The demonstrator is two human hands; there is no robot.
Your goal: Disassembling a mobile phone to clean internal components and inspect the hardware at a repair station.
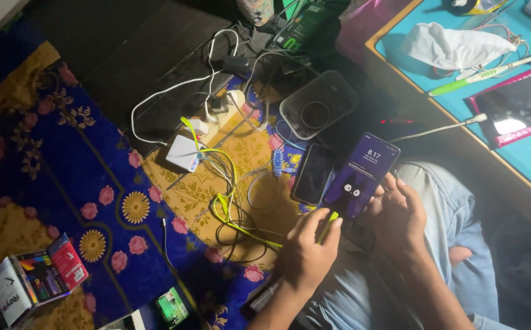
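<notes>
Your right hand (pixel 400 214) grips the lit, purple-screened smartphone (pixel 361 175) by its lower right edge, long axis running up and right, while your left hand (pixel 309 247) pinches the yellow-green cable plug (pixel 328 222) just below its bottom end.

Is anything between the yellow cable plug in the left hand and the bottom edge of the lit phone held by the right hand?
Nothing visible. The left hand pinches the yellow cable plug right at the bottom edge of the lit phone, which the right hand grips. The dark phone lies beside it, clear of that gap.
</notes>
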